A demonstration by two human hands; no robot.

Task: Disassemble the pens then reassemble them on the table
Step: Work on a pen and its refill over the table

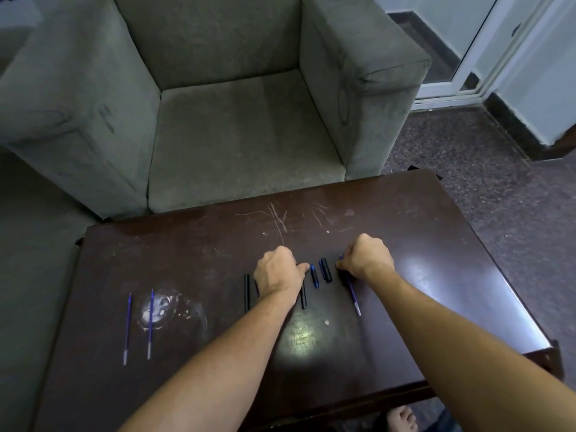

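Pen parts lie scattered across a dark brown, scratched surface [218, 251], seen from above over two bare forearms. Far to the left, two thin blue ink refills [138, 325] rest side by side, apart from each other and well apart from everything else. Near the middle, a black barrel [246, 293] lies just left of the left hand [277, 271]. This hand rests knuckles up on the surface, fingers curled under, its thumb tip touching or nearly touching a short blue-tipped piece [314, 275]; whether it pinches anything cannot be told. A second black barrel [303, 297] shows just below this hand. Right of the blue-tipped piece sit two black caps [325, 269], close together. The right hand [364, 257] is curled into a loose fist, its fingertips pinching the upper end of a third blue refill [353, 296], whose lower end rests on the surface. Beyond the far edge stands a grey armchair [218, 104].
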